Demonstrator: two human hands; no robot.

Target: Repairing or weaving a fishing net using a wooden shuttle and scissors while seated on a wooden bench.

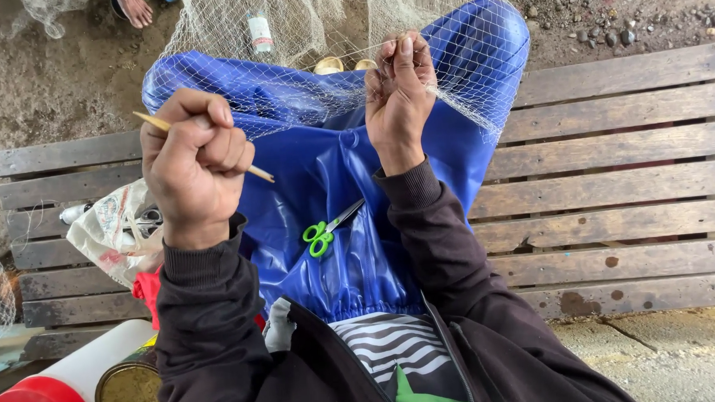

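Left hand [193,155] fisted tight around thin wooden netting needle [255,172]; right hand [400,92] pinching a strand of fine mesh net [288,37], draped over blue-aproned knees [325,170]. Risk judged: snagged twine, pulled too hard, snapped mesh. Green scissors [321,235] loose on lap, liable to slide off. Slatted wooden bench [610,176] beneath, gravelly dirt ground [620,9] beyond.

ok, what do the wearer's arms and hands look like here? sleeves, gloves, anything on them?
Both hands are bare: left hand, right hand, with no gloves, rings or watch visible. Both arms wear long dark brown-black sleeves with ribbed knit cuffs at the wrists. It looks like a zip-front jacket, open over a striped top.
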